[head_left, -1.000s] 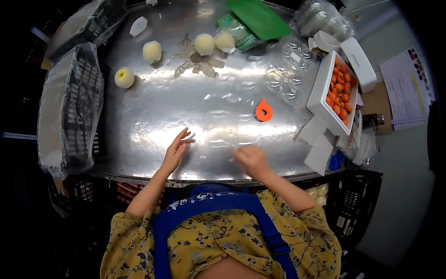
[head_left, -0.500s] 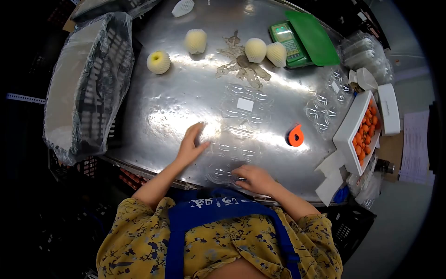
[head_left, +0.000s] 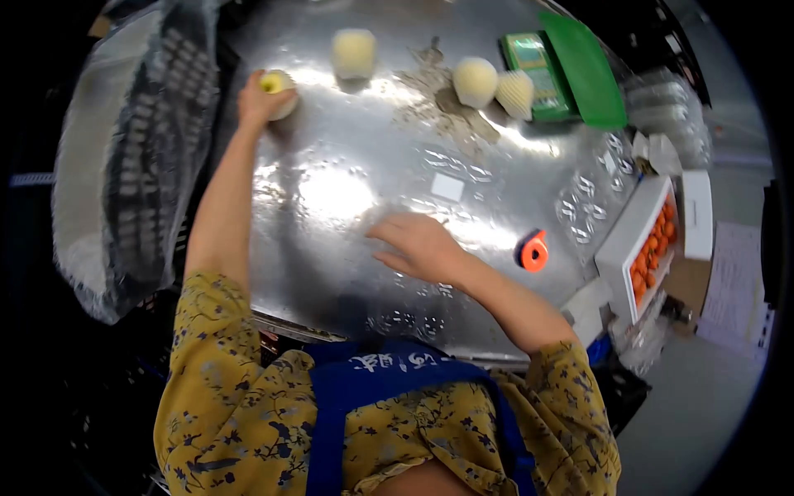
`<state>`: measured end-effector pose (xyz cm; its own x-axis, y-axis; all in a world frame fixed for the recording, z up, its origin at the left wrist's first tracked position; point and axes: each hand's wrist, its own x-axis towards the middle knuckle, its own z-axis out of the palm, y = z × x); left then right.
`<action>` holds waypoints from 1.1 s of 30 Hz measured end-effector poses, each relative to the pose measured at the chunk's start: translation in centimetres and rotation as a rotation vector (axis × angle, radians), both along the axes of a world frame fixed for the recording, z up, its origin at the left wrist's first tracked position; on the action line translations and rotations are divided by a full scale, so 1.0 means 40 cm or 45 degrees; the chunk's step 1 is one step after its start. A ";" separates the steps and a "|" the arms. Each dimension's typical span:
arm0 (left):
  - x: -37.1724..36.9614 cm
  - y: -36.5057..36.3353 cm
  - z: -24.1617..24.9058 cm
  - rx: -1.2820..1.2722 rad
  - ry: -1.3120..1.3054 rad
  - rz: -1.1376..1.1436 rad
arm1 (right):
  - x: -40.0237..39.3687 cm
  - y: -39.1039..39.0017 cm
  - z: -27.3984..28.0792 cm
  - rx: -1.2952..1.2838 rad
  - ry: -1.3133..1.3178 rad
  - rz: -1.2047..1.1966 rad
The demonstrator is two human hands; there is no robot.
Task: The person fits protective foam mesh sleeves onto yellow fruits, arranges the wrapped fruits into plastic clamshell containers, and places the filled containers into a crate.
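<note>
Clock positions are read from the middle of the view, with twelve pointing away from us.

Our left grip (head_left: 258, 103) is between ten and eleven o'clock on the worktop (head_left: 525, 178), partly closed round a netted fruit (head_left: 282, 81), with fingers on its outer side and thumb across its near side. We cannot tell how firmly it presses. Our right grip (head_left: 422, 246) is near the centre, palm down, fingers loosely spread, with nothing visible in it. Whether it touches the plastic beneath, we cannot tell.

For a sound hold, we should bear on the fruit from opposite sides, below its widest part, and use light, even pressure; the foam netting may slide and the flesh may bruise. We should keep the right grip light, since thin plastic is likely to shift or buckle.

Containers:
- Labelled clear container (head_left: 447, 187), between twelve and one: lies flat. Clear ridges also show at six; we cannot confirm that they belong to it.
- Second clear container (head_left: 587, 198), between two and three: also lies flat.
- White foam box (head_left: 622, 258), three o'clock, near the edge: holds small orange fruit (head_left: 652, 248).
- Film-wrapped crate (head_left: 178, 107), ten o'clock: contents not discernible.
</note>
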<state>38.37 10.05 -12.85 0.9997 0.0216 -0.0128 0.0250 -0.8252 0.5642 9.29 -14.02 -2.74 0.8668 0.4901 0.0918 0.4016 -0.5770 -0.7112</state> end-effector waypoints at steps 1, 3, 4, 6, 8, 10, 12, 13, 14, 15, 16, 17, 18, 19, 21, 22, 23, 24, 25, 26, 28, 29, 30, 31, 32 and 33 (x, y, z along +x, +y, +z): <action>-0.003 0.013 -0.008 -0.049 -0.024 -0.013 | 0.008 0.013 -0.015 0.040 0.023 0.006; -0.040 0.038 -0.033 -0.588 0.013 0.035 | 0.016 0.032 -0.041 0.200 0.278 -0.054; -0.121 0.007 0.043 -0.949 0.155 0.050 | 0.013 0.042 -0.037 0.374 0.470 -0.214; -0.252 -0.007 0.071 -1.239 0.187 -0.086 | 0.012 0.071 -0.021 0.754 0.811 -0.518; -0.417 -0.054 0.119 -1.268 0.210 -0.140 | -0.008 0.110 -0.068 0.974 0.741 -0.733; -0.562 -0.091 0.151 -1.159 0.285 -0.221 | -0.031 0.129 -0.053 1.077 0.776 -0.772; -0.675 -0.133 0.199 -1.174 0.229 -0.359 | -0.062 0.152 -0.100 0.981 0.516 -0.801; -0.712 -0.133 0.205 -1.256 0.215 -0.422 | -0.085 0.146 -0.078 0.781 0.380 -0.868; -0.742 -0.135 0.213 -1.334 0.200 -0.485 | -0.105 0.134 -0.062 0.761 0.358 -0.885; -0.764 -0.139 0.233 -1.441 0.271 -0.392 | -0.126 0.124 -0.047 0.742 0.340 -0.895; -0.774 -0.142 0.242 -1.480 0.392 -0.352 | -0.143 0.114 -0.036 0.723 0.321 -0.896; -0.782 -0.144 0.250 -1.515 0.512 -0.310 | -0.165 0.113 -0.029 0.581 0.155 -0.864; -0.794 -0.141 0.260 -1.540 0.632 -0.263 | -0.184 0.116 -0.018 0.531 0.170 -0.852; -0.806 -0.150 0.267 -1.556 0.639 -0.193 | -0.200 0.120 -0.006 0.484 0.186 -0.834; -0.833 -0.156 0.272 -1.619 0.674 -0.190 | -0.231 0.122 0.019 0.399 0.182 -0.794; -0.839 -0.160 0.277 -1.653 0.680 -0.191 | -0.241 0.108 0.034 0.356 0.150 -0.773; -0.848 -0.165 0.285 -1.688 0.683 -0.162 | -0.250 0.096 0.046 0.312 0.121 -0.755; -0.855 -0.170 0.290 -1.721 0.698 -0.152 | -0.257 0.085 0.054 0.291 0.062 -0.726; -0.864 -0.174 0.293 -1.754 0.718 -0.135 | -0.265 0.076 0.059 0.271 0.010 -0.697; -0.872 -0.173 0.294 -1.784 0.738 -0.112 | -0.273 0.070 0.060 0.255 -0.038 -0.664; -0.879 -0.166 0.290 -1.861 0.777 -0.132 | -0.285 0.060 0.050 0.183 -0.194 -0.713; -0.884 -0.164 0.289 -1.895 0.794 -0.140 | -0.291 0.049 0.062 0.184 -0.157 -0.713; -0.891 -0.158 0.288 -1.932 0.806 -0.154 | -0.297 0.044 0.074 0.182 -0.128 -0.712; -0.897 -0.156 0.288 -1.928 0.823 -0.157 | -0.306 0.039 0.090 0.208 -0.069 -0.769; -0.898 -0.162 0.287 -1.933 0.840 -0.176 | -0.310 0.026 0.108 0.222 -0.020 -0.830; -0.905 -0.162 0.287 -1.942 0.868 -0.199 | -0.315 0.021 0.115 0.228 0.033 -0.900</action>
